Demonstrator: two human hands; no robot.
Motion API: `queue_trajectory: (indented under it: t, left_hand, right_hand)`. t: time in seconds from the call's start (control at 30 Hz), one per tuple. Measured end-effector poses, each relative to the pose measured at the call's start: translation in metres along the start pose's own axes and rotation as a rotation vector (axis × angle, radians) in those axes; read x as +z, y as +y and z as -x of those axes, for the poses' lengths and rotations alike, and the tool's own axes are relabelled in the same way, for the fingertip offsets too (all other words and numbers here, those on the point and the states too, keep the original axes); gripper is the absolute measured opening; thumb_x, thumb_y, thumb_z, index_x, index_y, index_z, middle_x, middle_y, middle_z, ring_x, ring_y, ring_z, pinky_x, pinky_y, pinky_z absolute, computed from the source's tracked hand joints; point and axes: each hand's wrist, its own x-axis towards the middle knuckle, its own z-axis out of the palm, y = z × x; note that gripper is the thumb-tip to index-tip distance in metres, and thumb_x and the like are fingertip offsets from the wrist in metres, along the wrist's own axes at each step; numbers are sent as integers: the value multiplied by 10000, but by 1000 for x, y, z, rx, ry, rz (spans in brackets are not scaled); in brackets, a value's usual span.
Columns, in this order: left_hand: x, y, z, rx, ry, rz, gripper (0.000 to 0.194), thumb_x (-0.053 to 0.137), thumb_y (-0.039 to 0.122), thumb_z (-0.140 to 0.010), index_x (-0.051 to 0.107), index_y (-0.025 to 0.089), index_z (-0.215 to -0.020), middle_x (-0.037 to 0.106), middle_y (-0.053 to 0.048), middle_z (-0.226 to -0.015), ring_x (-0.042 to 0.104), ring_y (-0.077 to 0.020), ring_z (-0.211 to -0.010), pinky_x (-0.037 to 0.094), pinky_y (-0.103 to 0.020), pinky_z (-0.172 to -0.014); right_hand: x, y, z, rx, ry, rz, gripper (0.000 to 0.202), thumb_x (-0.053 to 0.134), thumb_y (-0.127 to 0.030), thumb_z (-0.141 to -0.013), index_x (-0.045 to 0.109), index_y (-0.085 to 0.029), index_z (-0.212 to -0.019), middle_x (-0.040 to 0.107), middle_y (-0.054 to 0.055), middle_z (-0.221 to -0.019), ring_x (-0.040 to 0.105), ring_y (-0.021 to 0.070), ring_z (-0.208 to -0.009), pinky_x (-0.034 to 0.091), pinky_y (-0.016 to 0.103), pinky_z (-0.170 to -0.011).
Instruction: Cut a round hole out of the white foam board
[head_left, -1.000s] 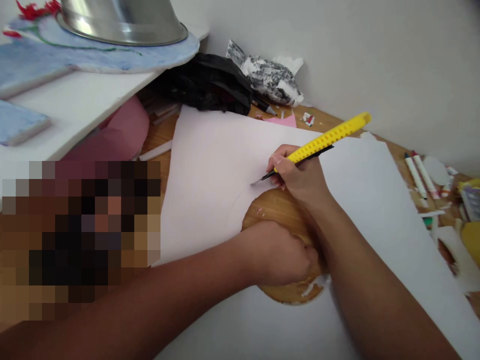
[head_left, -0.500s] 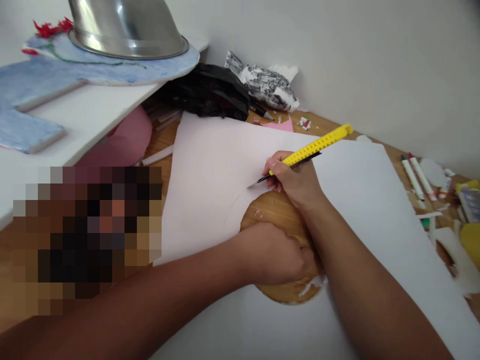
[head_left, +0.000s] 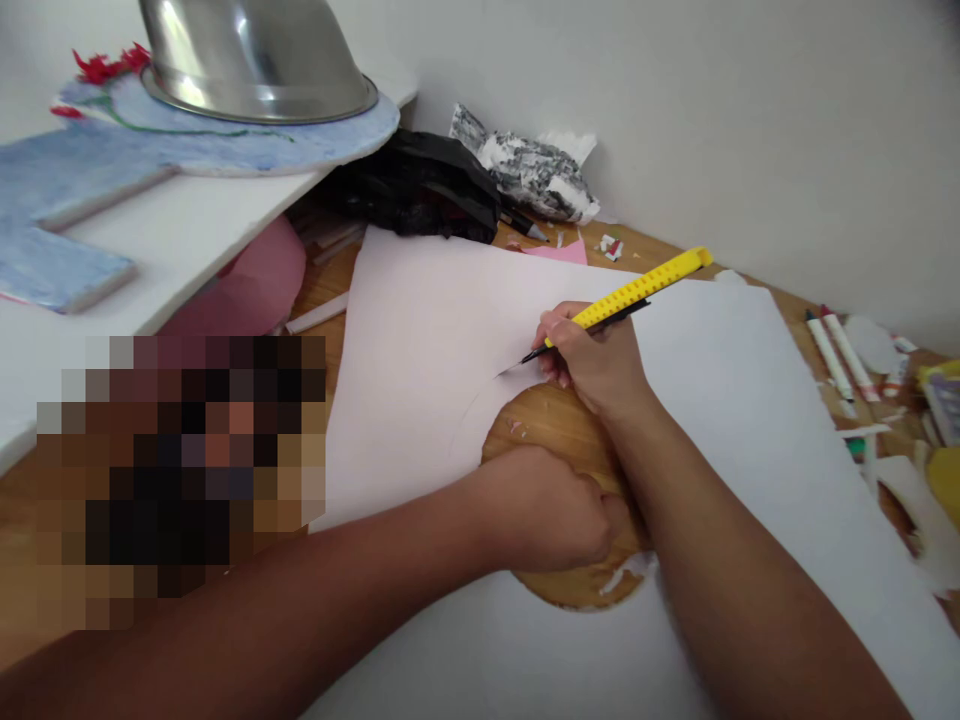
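Observation:
A large white sheet (head_left: 420, 310) with a round hole in it lies on the wooden table. Wood shows through the hole. My right hand (head_left: 600, 355) is closed around a yellow utility knife (head_left: 641, 285), held slanted like a pen. Its thin tip meets the sheet on a faint curved line beside the hole's upper left edge. My left hand (head_left: 551, 505) is a closed fist resting over the hole, and its inner fingers are hidden. A white scrap (head_left: 630, 570) lies at the hole's lower edge.
A metal bowl (head_left: 255, 60) sits upside down on a blue-painted cutout (head_left: 90, 190) on a white shelf (head_left: 217, 215). Behind the sheet lie a black plastic bag (head_left: 420, 185) and crumpled painted paper (head_left: 532, 170). Markers (head_left: 829, 355) and scraps lie at right. A pixelated patch covers the left.
The knife tip and my right hand have shifted slightly to the right, partly with the whole view. My left hand keeps its place over the hole.

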Motion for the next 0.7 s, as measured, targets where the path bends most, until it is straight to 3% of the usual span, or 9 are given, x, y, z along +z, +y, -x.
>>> queue_trajectory:
  t: [0.47, 0.7]
  left_hand:
    - [-5, 0, -2, -23, -104, 46, 135, 565, 213, -867, 663, 162, -789, 672, -22, -642, 576, -170, -449, 188, -328, -340]
    - [-3, 0, 0, 8, -30, -3, 135, 600, 223, -856, 638, 158, -744, 651, -11, -611, 584, -176, -455, 210, -337, -345]
  right_hand:
    - [3, -9, 5, -41, -39, 93, 223, 648, -302, -817, 629, -201, -619, 540, -32, -447, 480, 96, -369, 337, 206, -341]
    - [2, -4, 4, -22, 26, 57, 244, 646, -309, -805, 614, -193, -593, 558, -24, -449, 490, 95, -358, 328, 199, -324]
